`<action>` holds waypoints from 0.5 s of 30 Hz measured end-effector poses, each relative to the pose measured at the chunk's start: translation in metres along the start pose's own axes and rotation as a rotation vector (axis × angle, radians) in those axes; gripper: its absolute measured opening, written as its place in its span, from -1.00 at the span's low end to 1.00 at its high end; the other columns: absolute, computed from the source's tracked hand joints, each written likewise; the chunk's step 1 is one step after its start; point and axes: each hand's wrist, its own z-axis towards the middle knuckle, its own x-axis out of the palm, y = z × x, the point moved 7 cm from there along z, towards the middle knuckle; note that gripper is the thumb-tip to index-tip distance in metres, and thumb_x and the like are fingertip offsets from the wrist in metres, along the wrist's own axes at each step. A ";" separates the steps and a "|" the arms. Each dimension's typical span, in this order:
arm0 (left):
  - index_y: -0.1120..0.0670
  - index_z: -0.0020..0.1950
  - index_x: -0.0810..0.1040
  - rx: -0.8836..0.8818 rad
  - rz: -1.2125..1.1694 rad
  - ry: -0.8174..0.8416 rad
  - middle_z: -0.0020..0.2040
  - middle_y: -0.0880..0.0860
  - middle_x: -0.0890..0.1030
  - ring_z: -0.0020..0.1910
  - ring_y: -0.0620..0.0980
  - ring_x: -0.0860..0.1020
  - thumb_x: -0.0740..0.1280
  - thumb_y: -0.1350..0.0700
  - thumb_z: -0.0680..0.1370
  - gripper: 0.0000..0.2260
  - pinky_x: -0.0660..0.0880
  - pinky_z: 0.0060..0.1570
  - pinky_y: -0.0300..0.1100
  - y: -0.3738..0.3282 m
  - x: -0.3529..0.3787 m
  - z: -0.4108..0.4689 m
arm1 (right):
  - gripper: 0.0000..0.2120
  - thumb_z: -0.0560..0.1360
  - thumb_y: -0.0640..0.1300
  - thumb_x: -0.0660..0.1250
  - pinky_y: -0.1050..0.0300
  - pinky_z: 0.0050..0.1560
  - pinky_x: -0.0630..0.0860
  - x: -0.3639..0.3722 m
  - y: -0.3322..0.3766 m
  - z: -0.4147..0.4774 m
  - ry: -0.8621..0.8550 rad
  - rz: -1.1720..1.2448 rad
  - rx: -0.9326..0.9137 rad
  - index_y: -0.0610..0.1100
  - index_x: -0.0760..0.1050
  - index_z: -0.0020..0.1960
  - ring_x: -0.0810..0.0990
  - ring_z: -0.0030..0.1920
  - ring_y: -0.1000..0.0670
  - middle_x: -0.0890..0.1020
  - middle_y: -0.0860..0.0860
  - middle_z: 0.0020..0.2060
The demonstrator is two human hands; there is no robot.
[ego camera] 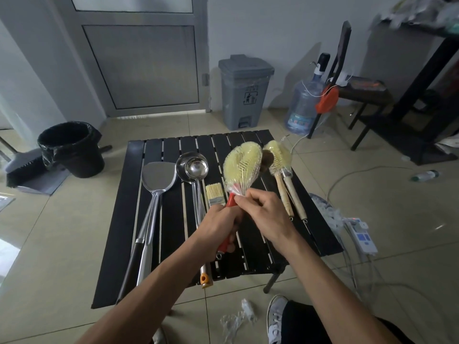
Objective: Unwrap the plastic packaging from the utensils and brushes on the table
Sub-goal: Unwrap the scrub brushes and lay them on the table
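Note:
My left hand (218, 228) grips the red handle of a yellow-bristled brush (241, 161) held up over the black slatted table (124, 219). Clear plastic wrap still covers the brush head, and my right hand (263, 214) pinches that wrap where it gathers at the neck. On the table lie a steel spatula (159, 180), two steel ladles (193, 167), a small paint brush (214, 193) and two wooden-handled bottle brushes (278, 155) still wrapped in plastic.
A black bin (72, 150) and dustpan (27, 172) stand left of the table, a grey pedal bin (244, 90) behind it. A water jug (304, 105), chair and power strip (360, 234) with cables sit at the right. Crumpled plastic (238, 319) lies on the floor by my shoe (275, 319).

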 end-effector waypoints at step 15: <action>0.13 -0.20 0.40 -0.046 -0.128 0.032 -0.45 0.01 0.43 -0.54 -0.07 0.37 0.26 0.28 0.53 -0.87 0.34 -0.57 -0.21 0.012 0.008 -0.001 | -0.67 0.54 -0.07 0.46 0.05 -0.48 0.48 -0.009 -0.028 0.007 -0.302 -0.329 0.118 -0.13 0.52 -0.36 0.42 -0.53 0.12 0.53 0.04 -0.52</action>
